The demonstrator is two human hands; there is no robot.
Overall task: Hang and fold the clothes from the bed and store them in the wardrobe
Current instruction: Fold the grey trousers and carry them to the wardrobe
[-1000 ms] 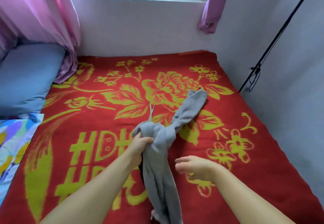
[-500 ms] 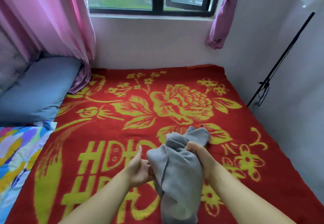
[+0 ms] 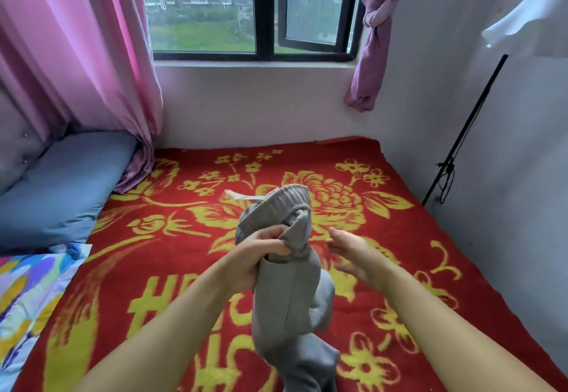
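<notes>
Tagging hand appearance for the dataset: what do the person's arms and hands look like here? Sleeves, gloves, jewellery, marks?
Both forearms are bare to the bottom of the frame, no sleeve in view. The left hand and right hand are bare too: no gloves, and no ring, watch, bracelet or band shows on the fingers or wrists. No markings, tape or cables on either arm. Fingernails are too small to judge.

I've got the grey sweatpants [image 3: 285, 287] bunched up above the bed [image 3: 399, 268] with its red and yellow floral blanket. The ribbed elastic waistband stands at the top, a pale drawstring poking out to its left. The rest hangs down in loose, twisted folds, trailing out of view at the bottom.
</notes>
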